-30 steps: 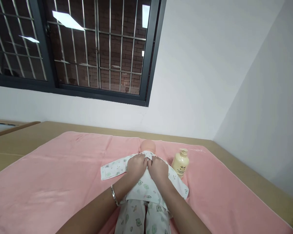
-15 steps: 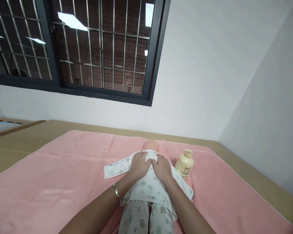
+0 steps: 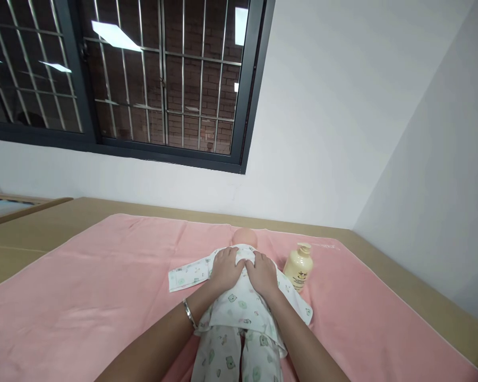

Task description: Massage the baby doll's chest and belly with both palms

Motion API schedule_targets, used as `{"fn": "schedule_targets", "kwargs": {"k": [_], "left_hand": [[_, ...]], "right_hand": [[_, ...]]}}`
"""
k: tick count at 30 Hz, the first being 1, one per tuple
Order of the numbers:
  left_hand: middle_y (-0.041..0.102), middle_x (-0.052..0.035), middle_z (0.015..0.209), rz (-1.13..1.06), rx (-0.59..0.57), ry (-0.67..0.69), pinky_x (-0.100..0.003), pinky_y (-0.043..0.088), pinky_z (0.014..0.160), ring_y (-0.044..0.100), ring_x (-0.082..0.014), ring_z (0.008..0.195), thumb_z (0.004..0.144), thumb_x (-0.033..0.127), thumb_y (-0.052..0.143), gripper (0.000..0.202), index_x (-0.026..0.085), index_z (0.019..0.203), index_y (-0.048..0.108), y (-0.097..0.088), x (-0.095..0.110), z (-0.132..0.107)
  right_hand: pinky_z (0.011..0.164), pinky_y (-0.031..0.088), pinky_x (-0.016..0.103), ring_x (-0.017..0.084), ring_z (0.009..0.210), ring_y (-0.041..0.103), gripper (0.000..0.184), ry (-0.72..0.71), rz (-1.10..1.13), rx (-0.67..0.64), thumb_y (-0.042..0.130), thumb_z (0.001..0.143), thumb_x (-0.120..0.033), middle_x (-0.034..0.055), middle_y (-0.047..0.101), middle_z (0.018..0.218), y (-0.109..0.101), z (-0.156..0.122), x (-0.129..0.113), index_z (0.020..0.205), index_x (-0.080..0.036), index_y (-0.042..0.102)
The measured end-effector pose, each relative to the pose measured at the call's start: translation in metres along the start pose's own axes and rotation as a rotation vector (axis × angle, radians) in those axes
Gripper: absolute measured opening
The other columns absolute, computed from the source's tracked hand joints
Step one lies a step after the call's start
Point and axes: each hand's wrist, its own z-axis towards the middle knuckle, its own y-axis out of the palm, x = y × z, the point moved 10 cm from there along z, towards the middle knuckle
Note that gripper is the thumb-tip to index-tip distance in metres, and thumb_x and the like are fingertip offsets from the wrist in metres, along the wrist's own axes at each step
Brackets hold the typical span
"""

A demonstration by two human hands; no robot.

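Observation:
A baby doll (image 3: pixel 244 237) lies on its back on a pink towel (image 3: pixel 103 286), head away from me. It wears a white printed top (image 3: pixel 239 307) and matching trousers (image 3: pixel 239 361). My left hand (image 3: pixel 227 268), with a bracelet on the wrist, and my right hand (image 3: pixel 263 273) rest side by side on the doll's chest. Their fingers are curled around the top's fabric near the collar. One sleeve (image 3: pixel 187 275) lies spread out flat to the left.
A cream pump bottle (image 3: pixel 298 267) stands upright on the towel just right of the doll. The towel covers a tan surface (image 3: pixel 32 233) that meets white walls. A barred dark window (image 3: pixel 143 79) is above.
My hands have stayed at the collar, with small shifts of the fingers on the fabric. The view has wandered slightly to the side.

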Motion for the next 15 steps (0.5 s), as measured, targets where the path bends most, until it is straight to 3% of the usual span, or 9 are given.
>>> {"fn": "schedule_targets", "kwargs": {"k": [8, 15], "left_hand": [[0.057, -0.0086, 0.130, 0.019, -0.008, 0.003, -0.038, 0.032, 0.107, 0.047, -0.0241, 0.125, 0.092, 0.043, 0.040, 0.047, 0.020, 0.131, 0.050, -0.0025, 0.0018, -0.0015], [0.059, -0.0087, 0.129, -0.021, 0.057, 0.010, -0.037, 0.032, 0.107, 0.048, -0.0232, 0.125, 0.091, 0.041, 0.041, 0.045, 0.018, 0.129, 0.052, -0.0081, 0.0030, -0.0063]], "right_hand": [[0.102, 0.030, 0.036, 0.027, 0.121, 0.051, 0.051, 0.004, 0.046, 0.002, 0.039, 0.090, -0.037, 0.0131, 0.060, 0.127, -0.0033, -0.0005, 0.0014, 0.134, -0.014, 0.051], [0.102, 0.031, 0.034, 0.025, 0.120, 0.052, 0.050, -0.033, 0.044, 0.045, 0.039, 0.091, -0.035, 0.0121, 0.060, 0.127, -0.0064, -0.0022, 0.0000, 0.134, -0.014, 0.052]]}}
